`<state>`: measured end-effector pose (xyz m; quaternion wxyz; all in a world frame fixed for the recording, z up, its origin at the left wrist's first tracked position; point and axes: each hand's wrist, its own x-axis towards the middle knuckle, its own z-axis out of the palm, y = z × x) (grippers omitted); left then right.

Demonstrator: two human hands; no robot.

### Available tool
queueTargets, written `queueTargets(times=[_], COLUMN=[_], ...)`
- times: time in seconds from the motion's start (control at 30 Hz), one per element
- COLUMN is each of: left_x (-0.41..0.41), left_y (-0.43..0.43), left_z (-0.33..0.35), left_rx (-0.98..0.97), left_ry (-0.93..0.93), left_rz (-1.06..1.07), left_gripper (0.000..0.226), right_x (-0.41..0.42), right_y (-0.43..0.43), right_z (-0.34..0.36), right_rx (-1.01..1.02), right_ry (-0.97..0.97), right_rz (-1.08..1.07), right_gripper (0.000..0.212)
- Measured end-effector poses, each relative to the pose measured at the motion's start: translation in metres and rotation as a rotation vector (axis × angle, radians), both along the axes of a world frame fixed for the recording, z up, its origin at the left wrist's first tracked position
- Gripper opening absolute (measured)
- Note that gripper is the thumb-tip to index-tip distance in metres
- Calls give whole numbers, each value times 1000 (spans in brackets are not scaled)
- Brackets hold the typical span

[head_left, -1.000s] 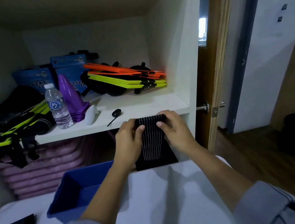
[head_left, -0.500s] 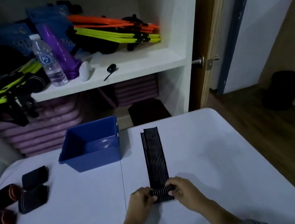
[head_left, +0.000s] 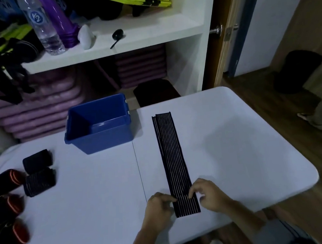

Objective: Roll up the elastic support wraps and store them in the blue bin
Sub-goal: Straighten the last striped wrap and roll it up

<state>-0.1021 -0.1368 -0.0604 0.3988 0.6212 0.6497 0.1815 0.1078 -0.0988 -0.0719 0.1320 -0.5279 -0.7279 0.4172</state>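
A long black elastic wrap with thin white stripes (head_left: 172,159) lies flat on the white table (head_left: 239,142), running away from me. My left hand (head_left: 158,206) and my right hand (head_left: 207,194) sit at its near end, curled fingertips pinching the wrap's left and right edges. The blue bin (head_left: 99,137) stands at the table's far edge, left of the wrap, with nothing visible inside. Several rolled wraps (head_left: 39,178), black and some with orange stripes, lie at the table's left.
Behind the table is a white shelf unit (head_left: 126,43) with a water bottle (head_left: 42,24), purple cones and ladder straps. Purple mats are stacked below. A door and wooden floor are to the right, with a black bin (head_left: 297,70).
The wrap was held up in front of the shelf a second ago; now it lies stretched on the table. Both hands stay at its near end, and the view has tilted down.
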Motion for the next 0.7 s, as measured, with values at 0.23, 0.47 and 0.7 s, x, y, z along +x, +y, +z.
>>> queueTargets(times=[0.23, 0.47, 0.7], left_x=[-6, 8, 24], left_y=[57, 116, 149], left_z=[8, 13, 12], left_rx=[-119, -211, -188], left_ry=[-239, -282, -163], left_rz=[411, 489, 382], left_gripper=[32, 47, 53], right_x=[-7, -28, -38], right_y=[50, 119, 149], right_z=[-2, 4, -2], right_rx=[-223, -274, -159], right_ry=[-15, 6, 69], right_rz=[-360, -271, -215], right_gripper=[36, 57, 51])
